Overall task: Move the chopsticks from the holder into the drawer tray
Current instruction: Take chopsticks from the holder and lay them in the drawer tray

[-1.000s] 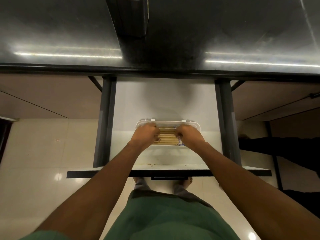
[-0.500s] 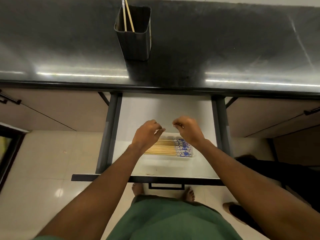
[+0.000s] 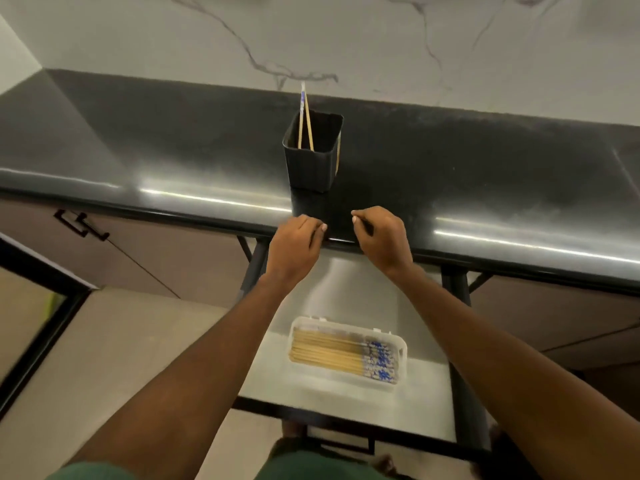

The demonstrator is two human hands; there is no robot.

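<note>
A black square holder (image 3: 313, 157) stands on the dark countertop (image 3: 485, 168) with two chopsticks (image 3: 304, 119) leaning inside it. Below, the white drawer (image 3: 426, 410) is pulled out, and a clear plastic tray (image 3: 401, 351) in it holds several wooden chopsticks with blue-patterned ends (image 3: 339, 351), lying side by side. My left hand (image 3: 294, 244) and my right hand (image 3: 381, 237) hover at the counter's front edge, just below the holder. Both have loosely curled fingers and hold nothing.
A marble-patterned wall (image 3: 346, 39) backs the counter. Closed cabinet fronts flank the drawer, one with a black handle (image 3: 81, 225) at left. Dark drawer rails (image 3: 457, 296) run along both sides. Beige floor tiles lie lower left.
Both hands lifted out of the tray and rose to the counter's edge, empty. The view tilted up, bringing the holder and wall into sight.
</note>
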